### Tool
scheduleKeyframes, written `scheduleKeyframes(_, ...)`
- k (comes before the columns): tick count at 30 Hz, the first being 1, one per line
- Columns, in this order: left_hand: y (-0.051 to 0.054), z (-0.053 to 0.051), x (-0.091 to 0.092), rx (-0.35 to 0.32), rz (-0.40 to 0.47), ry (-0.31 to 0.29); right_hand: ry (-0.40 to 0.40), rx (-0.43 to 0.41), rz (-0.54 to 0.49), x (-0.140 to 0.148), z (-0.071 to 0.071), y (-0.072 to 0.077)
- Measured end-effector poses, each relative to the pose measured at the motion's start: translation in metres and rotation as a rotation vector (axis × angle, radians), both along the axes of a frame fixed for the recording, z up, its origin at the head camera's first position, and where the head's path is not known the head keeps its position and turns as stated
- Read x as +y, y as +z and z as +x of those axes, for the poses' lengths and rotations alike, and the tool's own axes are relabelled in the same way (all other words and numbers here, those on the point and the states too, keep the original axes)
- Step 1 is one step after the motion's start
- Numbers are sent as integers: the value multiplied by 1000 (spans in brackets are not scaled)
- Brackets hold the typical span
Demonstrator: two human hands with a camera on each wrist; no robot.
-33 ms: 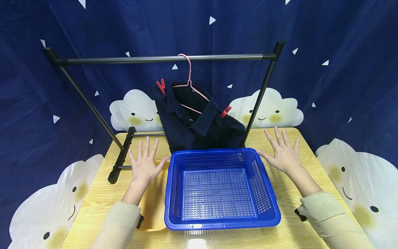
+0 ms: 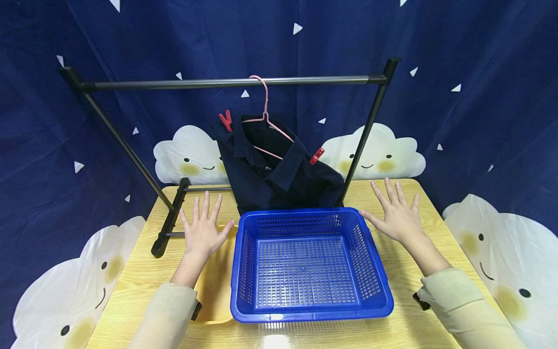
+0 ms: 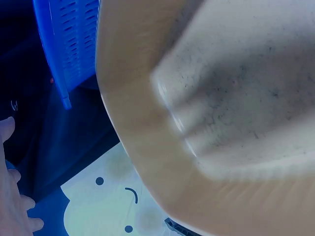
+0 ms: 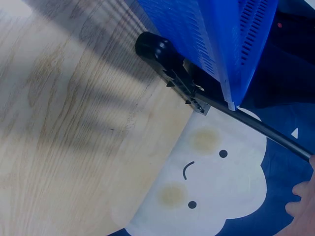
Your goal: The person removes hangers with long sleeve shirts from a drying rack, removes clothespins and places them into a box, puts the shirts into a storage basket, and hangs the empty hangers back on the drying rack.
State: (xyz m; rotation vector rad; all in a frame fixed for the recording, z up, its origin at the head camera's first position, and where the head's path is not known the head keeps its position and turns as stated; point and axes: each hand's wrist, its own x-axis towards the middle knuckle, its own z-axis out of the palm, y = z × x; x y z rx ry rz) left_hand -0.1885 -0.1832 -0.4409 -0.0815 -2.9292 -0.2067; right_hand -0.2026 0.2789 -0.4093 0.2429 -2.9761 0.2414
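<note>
Basket [image 2: 302,272] (blue, perforated) between left hand [image 2: 203,236] and right hand [image 2: 398,219]

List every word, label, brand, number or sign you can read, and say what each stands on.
None can be read in any view.
Small pale marks at the neck of the dark shirt: too small to read.
Blue basket: no lettering visible.
</note>
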Motion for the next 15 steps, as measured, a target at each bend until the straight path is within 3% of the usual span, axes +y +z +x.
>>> scheduleKeyframes(10,-1,-2,-1,0,3,1,3,2,3,1,1,-3)
scheduleKeyframes(13,1,-4,-3,49,27,-9,1,11,-2,1,-1,-3)
scheduleKeyframes(15,3,-8,-5,133,59,-33,-3,33,-14,1,-3,-3)
